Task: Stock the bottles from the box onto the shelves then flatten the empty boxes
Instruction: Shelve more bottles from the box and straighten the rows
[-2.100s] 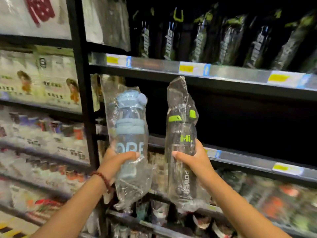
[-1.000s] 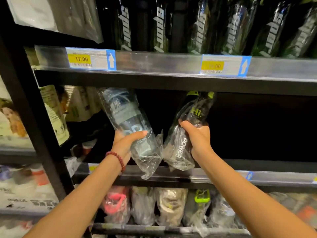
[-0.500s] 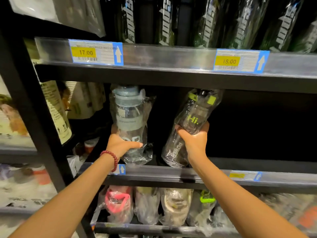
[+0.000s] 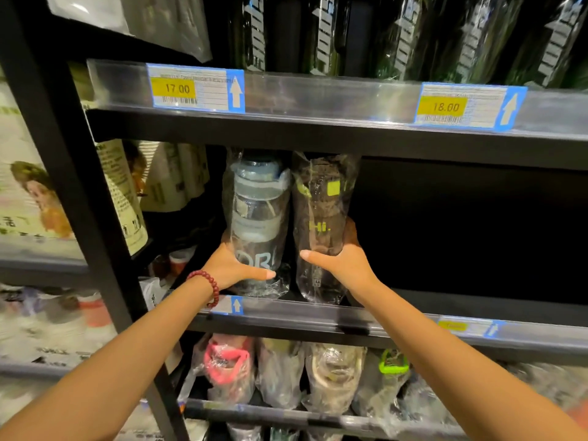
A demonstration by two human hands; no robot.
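Now left hand (image 4: 234, 265) grips grey-lid bottle (image 4: 257, 218), right hand (image 4: 345, 261) grips black bottle (image 4: 321, 224), both upright on middle shelf (image 4: 318, 313), mostly bare; box unseen, flattening likely pending

Readable on the upper shelf edge (image 4: 318, 100): a price tag (image 4: 195, 88) at the left end, yellow field marked "17.00", barcode below, white up-arrow on blue beside it. Further right along the same edge, a second price tag (image 4: 467, 106) marked "18.00", again with barcode and up-arrow. On the grey-capped bottle (image 4: 257, 214) in its clear wrap, pale letters "OR", partly covered by the left hand (image 4: 234, 267). On the dark bottle (image 4: 321, 224) gripped by the right hand (image 4: 343, 262), green "Hi." at mid-body. Lettering on the black bottles (image 4: 397, 36) of the top shelf too cropped to read; print on the packages (image 4: 121, 192) at left illegible.
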